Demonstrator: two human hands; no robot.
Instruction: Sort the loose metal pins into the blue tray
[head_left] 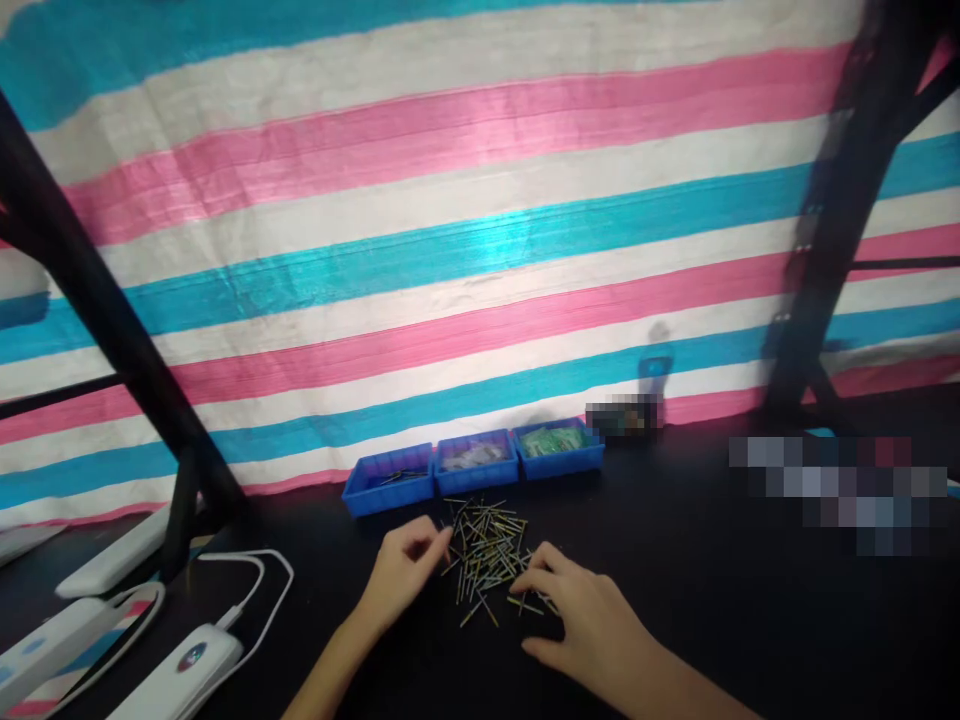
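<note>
A loose pile of thin gold and silver-coloured metal rods (487,545) lies on the black table in front of me; their exact kind is too small to tell. At the pile's left edge is my left hand (405,568), fingers curled in and thumb against them; whatever may be between them is hidden. My right hand (589,615) is at the lower right of the pile, thumb well apart from the bent fingers, whose tips reach the nearest rods. Behind the pile, a blue tray (390,500) contains a few similar thin rods.
Beside that tray stand a blue tray (480,477) of whitish, clear pieces and another blue tray (562,465) of green pieces. White power strips (184,680) and a white cable (281,555) occupy the left. Black frame legs (112,310) flank a striped sheet (450,250).
</note>
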